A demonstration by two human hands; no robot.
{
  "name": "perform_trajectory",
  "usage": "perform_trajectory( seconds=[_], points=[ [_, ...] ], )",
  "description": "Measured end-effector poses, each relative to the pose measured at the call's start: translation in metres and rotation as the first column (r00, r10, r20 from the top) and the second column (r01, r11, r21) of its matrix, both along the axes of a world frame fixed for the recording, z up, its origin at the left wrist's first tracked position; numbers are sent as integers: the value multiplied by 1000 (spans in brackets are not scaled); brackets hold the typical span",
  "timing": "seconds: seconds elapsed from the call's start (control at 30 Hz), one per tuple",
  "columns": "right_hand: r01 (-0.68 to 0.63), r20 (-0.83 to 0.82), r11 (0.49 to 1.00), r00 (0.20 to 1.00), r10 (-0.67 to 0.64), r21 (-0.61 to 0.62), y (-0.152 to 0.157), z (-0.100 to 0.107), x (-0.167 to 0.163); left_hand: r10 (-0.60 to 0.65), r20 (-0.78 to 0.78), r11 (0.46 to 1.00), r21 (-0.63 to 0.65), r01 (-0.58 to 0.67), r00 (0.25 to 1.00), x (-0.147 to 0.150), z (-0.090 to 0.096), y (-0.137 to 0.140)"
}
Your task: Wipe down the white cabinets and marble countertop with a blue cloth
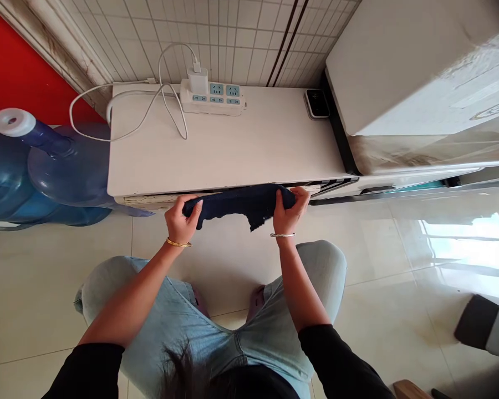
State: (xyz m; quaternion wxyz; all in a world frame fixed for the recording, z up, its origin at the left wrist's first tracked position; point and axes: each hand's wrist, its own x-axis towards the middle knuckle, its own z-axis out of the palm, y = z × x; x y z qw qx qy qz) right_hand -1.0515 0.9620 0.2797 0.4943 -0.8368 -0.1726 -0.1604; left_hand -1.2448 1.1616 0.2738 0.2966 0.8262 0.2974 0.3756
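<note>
A dark navy piece of cloth (237, 203) with a ragged lower edge is stretched sideways between my two hands, just in front of the low white cabinet (241, 149). My left hand (182, 219) pinches its left end, thumb on top. At the other end, my right hand (289, 209) grips the cloth with the thumb pressed on it. Behind the cloth, the cabinet's front edge is partly hidden. From this view I cannot tell whether the cloth touches the cabinet.
On the cabinet top lie a white power strip (212, 105) with a plugged-in charger and cable, and a small black-and-white device (316, 103). Blue water bottles (66, 166) stand at the left. A large white appliance (399, 72) is at the right. Tiled floor lies below.
</note>
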Motion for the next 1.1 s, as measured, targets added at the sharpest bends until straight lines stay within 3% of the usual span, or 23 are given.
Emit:
perform_trajectory(
  seconds=[0.13, 0.23, 0.33, 0.43, 0.53, 0.7, 0.87, 1.0, 1.1],
  points=[
    [20, 199, 995, 980, 0, -95, 4, -8, 3, 0, 73, 974, 226, -17, 997, 5, -2, 6],
    [45, 377, 991, 926, 6, -128, 7, -19, 3, -43, -26, 928, 368, 50, 999, 8, -7, 12],
    [-131, 439, 953, 864, 245, -272, 9, -28, 1, -79, -127, 894, 430, 126, 989, 6, -10, 16],
    [-326, 425, 840, 749, 509, -433, 14, -33, -3, -71, -111, 825, 552, 121, 991, -1, -13, 19],
    [-331, 444, 800, 695, 566, -501, 27, -38, -11, -45, -91, 761, 642, 93, 995, -10, -16, 24],
    [-349, 474, 786, 648, 596, -510, 63, -54, -31, 31, -146, 787, 613, 66, 989, -31, -26, 37],
    [-400, 546, 797, 582, 602, -453, 106, -58, -67, 76, -32, 770, 636, -39, 997, -56, -38, 55],
    [-491, 437, 722, 579, 689, -487, 138, -54, -101, 190, -28, 824, 548, -144, 981, -76, -46, 71],
    [-537, 398, 685, 561, 726, -492, 160, -52, -124, 259, 16, 816, 532, -228, 966, -87, -47, 83]
  ],
)
